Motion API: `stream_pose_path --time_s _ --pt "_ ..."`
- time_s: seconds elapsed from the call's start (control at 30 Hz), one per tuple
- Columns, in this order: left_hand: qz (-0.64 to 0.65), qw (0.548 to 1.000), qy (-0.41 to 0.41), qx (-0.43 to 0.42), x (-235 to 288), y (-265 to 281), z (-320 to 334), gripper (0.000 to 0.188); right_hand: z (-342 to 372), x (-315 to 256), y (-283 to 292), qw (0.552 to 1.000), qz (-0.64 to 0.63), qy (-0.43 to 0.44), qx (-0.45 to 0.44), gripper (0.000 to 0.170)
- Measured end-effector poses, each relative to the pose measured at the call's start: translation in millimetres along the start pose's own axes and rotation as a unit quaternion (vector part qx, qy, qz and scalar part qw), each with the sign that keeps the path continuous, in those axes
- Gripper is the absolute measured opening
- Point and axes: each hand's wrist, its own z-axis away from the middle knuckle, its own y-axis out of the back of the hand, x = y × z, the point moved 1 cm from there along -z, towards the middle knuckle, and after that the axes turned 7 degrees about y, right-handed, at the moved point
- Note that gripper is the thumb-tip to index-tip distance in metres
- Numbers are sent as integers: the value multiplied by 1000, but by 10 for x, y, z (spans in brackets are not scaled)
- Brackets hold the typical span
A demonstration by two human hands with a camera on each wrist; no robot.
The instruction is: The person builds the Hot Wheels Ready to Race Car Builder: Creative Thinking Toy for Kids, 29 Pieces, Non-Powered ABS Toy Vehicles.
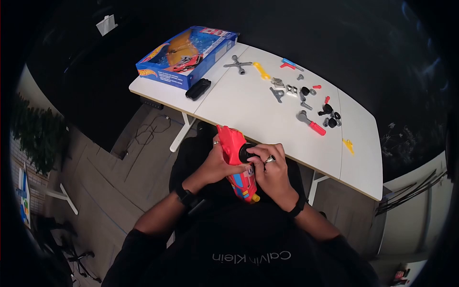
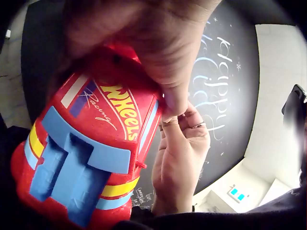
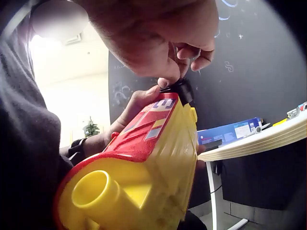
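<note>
A red toy car [image 1: 233,142] is held over my lap, just off the near edge of the table. My left hand [image 1: 215,165] grips its body, with the thumb laid across toward the other hand. At the car's side, the fingers of my right hand [image 1: 275,177] pinch a black wheel [image 3: 184,91]. The left wrist view shows the car's red roof [image 2: 105,103] with its lettering and blue and yellow trim. Yellow plastic covers the underside [image 3: 175,143], and a round yellow tube [image 3: 93,189] sticks out at one end. My right fingers partly hide the wheel.
On the white table [image 1: 239,105] stand a blue toy box [image 1: 210,64] and a black plastic piece [image 1: 198,89]. Farther right lie a grey cross-shaped wrench [image 1: 237,65], a yellow wrench [image 1: 261,71], a red-handled ratchet [image 1: 315,126], a yellow part [image 1: 348,146] and several small grey, black and red parts.
</note>
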Motion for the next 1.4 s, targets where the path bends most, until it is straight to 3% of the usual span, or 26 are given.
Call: stream_pose_path --time_s 0.13,0.17,0.27,0.3,0.37,0.4,0.47,0.53,0.6,0.63,0.7,0.73,0.8,0.87,0.93,0.97,1.0,1.03,1.1,1.13,1.27,1.33,1.4 --pt "-6 1000 -24 12 43 -36 19 102 -27 -80 45 1000 19 23 5 21" --pt "13 998 -31 50 76 -67 24 97 -7 -58 53 1000 23 19 -7 22" --pt "-4 996 -69 51 263 -59 92 112 28 -21 162 999 -13 38 1 39" --pt "-7 995 -87 39 178 14 101 125 41 20 169 999 -8 36 6 39" --pt "92 986 -140 24 261 26 115 133 77 190 123 984 -158 -73 22 56" --pt "140 977 -159 20 277 25 119 132 137 284 56 961 -224 -149 -56 69" --pt "236 963 -128 2 231 6 132 118 193 369 -53 841 -447 -249 -174 76" --pt "290 948 -127 -41 263 -27 102 105 214 361 -48 768 -527 -287 -225 80" --pt "330 936 -107 -55 188 -29 100 96 235 356 -74 726 -566 -300 -248 77" --pt "370 923 -84 -69 123 -16 105 88 222 334 -65 726 -567 -302 -246 77" --pt "345 935 -71 -50 -79 97 107 82 166 239 15 784 -516 -277 -205 72" --pt "319 945 -62 -30 -58 96 90 77 150 192 55 785 -515 -279 -203 72" --pt "328 934 -117 85 3 -46 -8 64 84 147 170 907 -219 -299 -199 71" --pt "315 940 -45 124 -67 -40 -51 54 51 47 253 966 -74 -177 -173 66" --pt "323 938 -48 117 -36 -5 -75 50 -158 146 553 910 -95 -204 -349 55" --pt "340 936 -24 86 -138 46 -97 60 -97 433 622 940 -171 -183 -232 48" --pt "356 933 -1 56 -231 86 -121 73 -135 812 722 950 -75 -231 -197 45" --pt "357 932 -1 55 -192 77 -120 73 -317 1067 945 967 35 -220 -127 44" --pt "381 924 35 -19 -59 44 -130 85 -473 1896 1311 948 231 -210 -65 25" --pt "383 923 30 -22 -48 42 -171 85 -499 2239 1485 917 323 -216 -88 23" --pt "332 943 9 -34 -87 98 -222 88 -468 3205 1753 866 385 -280 -151 31" --pt "334 941 45 -22 -58 23 -215 87 -523 3385 1744 847 399 -298 -186 36" --pt "372 927 51 9 -64 -24 -234 87 -552 3521 1686 792 390 -395 -254 50"
